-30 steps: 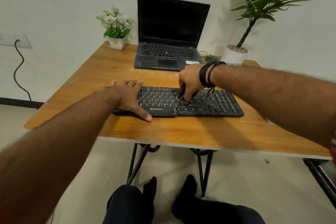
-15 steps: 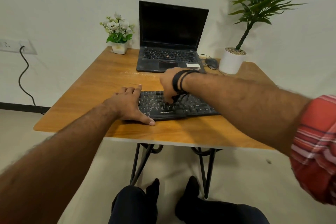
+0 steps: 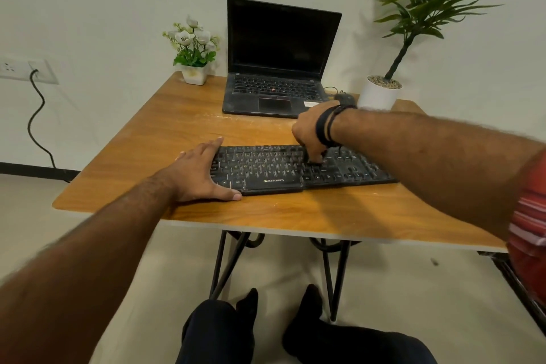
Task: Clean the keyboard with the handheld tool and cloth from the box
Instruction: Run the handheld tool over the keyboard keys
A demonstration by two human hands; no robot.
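wooden table (image 3: pixel 183 127) by a pale wall: black keyboard (image 3: pixel 295 168) near its front edge. left hand (image 3: pixel 201 174) flat, steadying it; right hand (image 3: pixel 310 136) pinches a small dark tool on mid keys. brushing seems underway; cloth and box unseen.

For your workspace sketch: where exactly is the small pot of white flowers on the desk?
In the head view the pot of white flowers stands at the wooden desk's far left corner, against the wall, just left of the open laptop.

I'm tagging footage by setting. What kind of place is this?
Probably a small home or office workspace: a wooden desk against a plain wall, an open laptop, a separate keyboard and a potted plant.
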